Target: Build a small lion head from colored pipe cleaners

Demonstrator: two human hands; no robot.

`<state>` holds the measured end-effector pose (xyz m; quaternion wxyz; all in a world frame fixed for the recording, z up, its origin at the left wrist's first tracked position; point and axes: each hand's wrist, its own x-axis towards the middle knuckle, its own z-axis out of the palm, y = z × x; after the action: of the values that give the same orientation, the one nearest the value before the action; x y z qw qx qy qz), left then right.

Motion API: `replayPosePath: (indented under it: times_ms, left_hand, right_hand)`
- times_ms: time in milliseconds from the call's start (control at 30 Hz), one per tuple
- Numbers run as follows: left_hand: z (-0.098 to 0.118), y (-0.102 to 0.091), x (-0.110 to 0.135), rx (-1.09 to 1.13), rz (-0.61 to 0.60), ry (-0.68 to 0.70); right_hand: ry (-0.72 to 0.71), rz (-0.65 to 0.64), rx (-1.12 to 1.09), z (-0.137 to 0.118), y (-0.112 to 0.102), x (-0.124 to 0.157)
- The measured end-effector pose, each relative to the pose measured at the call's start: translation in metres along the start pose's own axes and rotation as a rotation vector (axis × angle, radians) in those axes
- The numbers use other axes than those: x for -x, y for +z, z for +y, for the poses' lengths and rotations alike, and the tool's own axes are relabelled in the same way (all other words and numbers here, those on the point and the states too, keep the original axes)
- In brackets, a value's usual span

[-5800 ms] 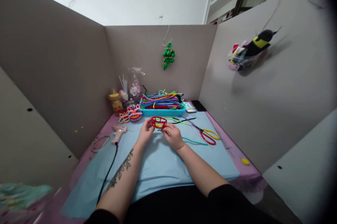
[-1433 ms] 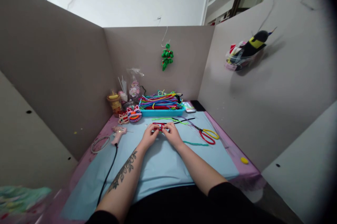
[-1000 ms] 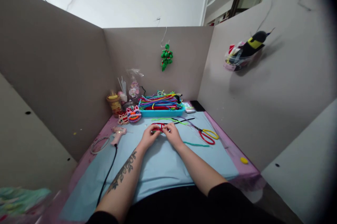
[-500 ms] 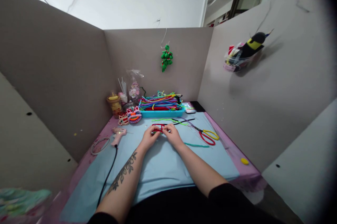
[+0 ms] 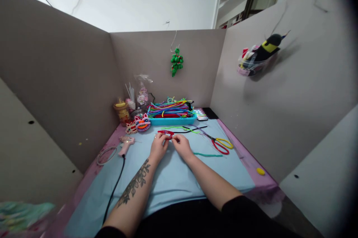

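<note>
Both my hands meet over the pale blue mat [image 5: 167, 178] in the middle of the table. My left hand [image 5: 158, 146] and my right hand [image 5: 182, 145] pinch a small red pipe-cleaner frame [image 5: 165, 133] between their fingertips, holding it low and nearly flat just above the mat. Loose green and black pipe cleaners [image 5: 184, 129] lie just beyond the frame. A teal pipe cleaner [image 5: 208, 154] lies to the right of my right hand.
A turquoise tray of coloured pipe cleaners [image 5: 171, 112] stands at the back. Red and yellow scissors [image 5: 219, 143] lie to the right. A pink glue gun [image 5: 125, 144] with a black cord, a wire ring [image 5: 104, 154] and finished lion heads [image 5: 139, 123] sit at left. Cardboard walls enclose the table.
The red frame, held up facing me several seconds ago, now lies low and flat between my fingertips. Over the last second my hands shifted slightly left and the frame turned a little.
</note>
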<state>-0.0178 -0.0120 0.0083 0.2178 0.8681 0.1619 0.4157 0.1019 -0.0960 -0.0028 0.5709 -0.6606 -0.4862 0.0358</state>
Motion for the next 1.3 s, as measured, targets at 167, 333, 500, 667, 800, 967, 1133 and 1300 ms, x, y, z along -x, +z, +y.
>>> replayPosePath:
  times_ms: [167, 333, 500, 667, 800, 967, 1133, 1300]
  left_hand:
    - [-0.001, 0.002, 0.000, 0.005, 0.016, -0.004]
    - [-0.001, 0.003, -0.001, 0.134, 0.005, -0.053]
    - [-0.002, 0.004, -0.001, 0.183, 0.004, -0.100]
    - [-0.002, 0.004, -0.002, 0.211, -0.039, -0.086]
    - [0.000, 0.002, -0.002, 0.207, -0.028, -0.078]
    - [0.002, 0.000, 0.000, 0.096, -0.021, -0.025]
    - [0.001, -0.001, 0.001, 0.018, -0.033, 0.034]
    - [0.001, 0.000, 0.001, 0.013, -0.039, 0.058]
  right_hand:
    - [0.023, 0.017, -0.026, 0.001, 0.001, 0.000]
    - [0.036, 0.006, -0.140, 0.002, 0.003, -0.001]
    - [0.176, -0.069, -0.357, 0.009, 0.007, -0.005]
    - [0.218, -0.093, -0.413, 0.013, 0.008, -0.007]
    - [0.138, -0.076, -0.344, 0.006, 0.006, -0.005]
    - [0.103, -0.028, -0.288, -0.004, 0.005, -0.002]
    - [0.184, -0.035, -0.375, -0.006, 0.006, -0.002]
    - [0.268, -0.061, -0.498, -0.004, 0.005, -0.004]
